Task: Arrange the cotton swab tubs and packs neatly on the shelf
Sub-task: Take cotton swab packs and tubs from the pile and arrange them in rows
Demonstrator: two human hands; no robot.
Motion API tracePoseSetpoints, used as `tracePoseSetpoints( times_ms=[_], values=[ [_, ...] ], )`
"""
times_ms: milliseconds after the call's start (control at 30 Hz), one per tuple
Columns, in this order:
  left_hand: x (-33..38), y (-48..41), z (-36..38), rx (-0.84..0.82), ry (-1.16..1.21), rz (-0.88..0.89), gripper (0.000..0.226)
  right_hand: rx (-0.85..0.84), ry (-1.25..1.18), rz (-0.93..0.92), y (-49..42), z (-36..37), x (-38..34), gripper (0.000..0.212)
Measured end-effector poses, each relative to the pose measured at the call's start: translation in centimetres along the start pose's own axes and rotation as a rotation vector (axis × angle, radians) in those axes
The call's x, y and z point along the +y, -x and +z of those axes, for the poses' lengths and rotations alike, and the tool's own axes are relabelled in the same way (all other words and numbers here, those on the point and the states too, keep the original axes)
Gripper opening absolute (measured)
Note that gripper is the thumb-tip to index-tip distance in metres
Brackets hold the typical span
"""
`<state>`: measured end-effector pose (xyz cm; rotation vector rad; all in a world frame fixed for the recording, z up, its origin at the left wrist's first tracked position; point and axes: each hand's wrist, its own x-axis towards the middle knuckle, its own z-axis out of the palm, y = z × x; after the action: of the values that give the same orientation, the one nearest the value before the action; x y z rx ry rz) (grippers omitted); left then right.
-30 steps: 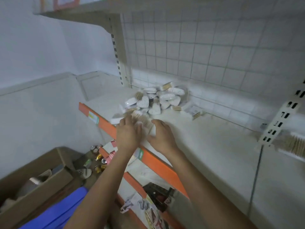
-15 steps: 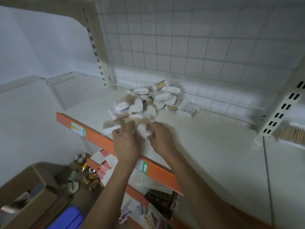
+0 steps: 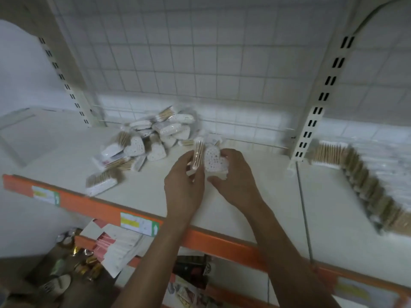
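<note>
**A:** What is the left grip (image 3: 184, 187) holding?

**B:** Its fingers are curled round a flat pack of swabs (image 3: 197, 154), held on edge with the sticks running up the frame. The right grip (image 3: 236, 181) is wrapped round the right side of a heart tub (image 3: 214, 162). The two items touch, just above the middle of the frame, over the shelf (image 3: 244, 214).

**A:** How will they handle?

**B:** Both look light to me. The pack looks like thin film, soft and probably slippery, so take it across the bundle of sticks, not by the loose wrap. The tub looks like stiff plastic. I would hold it by the side walls and not squeeze, since the lid might pop.

**A:** And the arms?

**B:** Both forearms come up from the lower edge and converge, crossing the orange front strip (image 3: 93, 205). The backs of the hands face the camera.

**A:** Where is the other stock?

**B:** A loose pile (image 3: 153, 138) of tubs and packs sits at the back, left of centre and near the hands. One pack (image 3: 101, 183) lies apart by the front edge. At the right of the frame, past the upright (image 3: 311, 121), a row of packs (image 3: 364, 187) stands lined up.
</note>
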<state>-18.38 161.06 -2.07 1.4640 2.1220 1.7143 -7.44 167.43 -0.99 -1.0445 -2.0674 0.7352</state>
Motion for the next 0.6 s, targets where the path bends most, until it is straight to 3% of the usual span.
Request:
tracePoseSetpoints(
  times_ms=[200,333,467,600],
  values=[
    [3.4,1.5,5.5,-0.091,0.081,0.059,0.035,0.132,0.124,0.071,1.2,-5.1,3.9,0.064],
    [4.7,2.1,8.2,-0.132,0.097,0.085,0.034,0.096,0.219,0.106,2.3,-8.7,5.8,0.063],
    [5.7,2.3,10.5,-0.144,0.096,0.104,0.035,0.005,0.401,0.011,3.7,-10.8,7.5,0.058],
    [6.7,2.4,12.5,-0.176,0.096,0.152,0.034,0.001,0.405,0.011,4.9,-11.9,9.1,0.063]
  ],
)
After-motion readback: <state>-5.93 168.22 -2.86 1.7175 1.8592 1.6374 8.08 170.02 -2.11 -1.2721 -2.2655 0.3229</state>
